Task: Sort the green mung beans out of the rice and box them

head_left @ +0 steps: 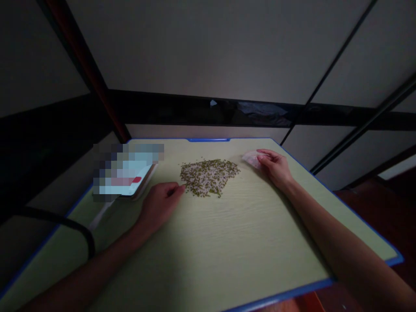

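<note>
A flat heap of small green beans mixed with pale grains (209,177) lies spread on the table. At its left edge my left hand (160,201) rests with the thumb and fingers pinched together. Whatever is between those fingertips, if anything, is too small to make out. To the right of the heap, my right hand (274,167) grips a thin piece of clear plastic (251,158) between thumb and fingers. The plastic sits low over the table, apart from the beans. Whether it is a bag or a cup I cannot tell.
The pale table (221,242) has a blue rim. A device with a lit screen (130,180), partly blurred out, leans at the left. Beside it runs a dark cable (65,220). Cabinet panels (201,52) rise behind the table.
</note>
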Motion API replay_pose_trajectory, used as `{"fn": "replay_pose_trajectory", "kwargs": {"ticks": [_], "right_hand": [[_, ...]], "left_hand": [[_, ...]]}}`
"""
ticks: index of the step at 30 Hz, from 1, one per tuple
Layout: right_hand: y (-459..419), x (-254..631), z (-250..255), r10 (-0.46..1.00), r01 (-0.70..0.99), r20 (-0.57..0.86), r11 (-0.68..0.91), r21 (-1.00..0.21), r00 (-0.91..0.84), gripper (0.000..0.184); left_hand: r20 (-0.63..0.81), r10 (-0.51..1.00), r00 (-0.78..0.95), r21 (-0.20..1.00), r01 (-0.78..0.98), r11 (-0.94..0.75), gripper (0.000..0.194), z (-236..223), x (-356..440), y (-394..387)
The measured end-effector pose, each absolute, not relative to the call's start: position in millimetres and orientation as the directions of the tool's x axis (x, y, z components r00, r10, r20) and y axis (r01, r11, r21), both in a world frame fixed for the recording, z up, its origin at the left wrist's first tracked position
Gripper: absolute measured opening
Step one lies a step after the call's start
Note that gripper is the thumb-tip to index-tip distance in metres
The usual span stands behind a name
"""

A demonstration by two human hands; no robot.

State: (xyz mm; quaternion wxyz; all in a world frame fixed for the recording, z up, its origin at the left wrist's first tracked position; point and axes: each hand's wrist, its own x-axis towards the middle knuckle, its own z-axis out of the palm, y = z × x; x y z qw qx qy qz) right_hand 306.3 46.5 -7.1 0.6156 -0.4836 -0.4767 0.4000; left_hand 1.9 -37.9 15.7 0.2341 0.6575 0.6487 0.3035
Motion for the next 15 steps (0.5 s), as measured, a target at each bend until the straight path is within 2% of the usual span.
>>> {"fn": "replay_pose_trajectory", "kwargs": {"ticks": [15], "right_hand": [[46.5,320.5,-2.6,0.955,-0.122,0.131,0.168,-0.978,0.267,0.035]], "left_hand": [[0.004,0.997,-0.080,0.729,0.682,0.052,0.035,19.9,2.4,-38.1]]}}
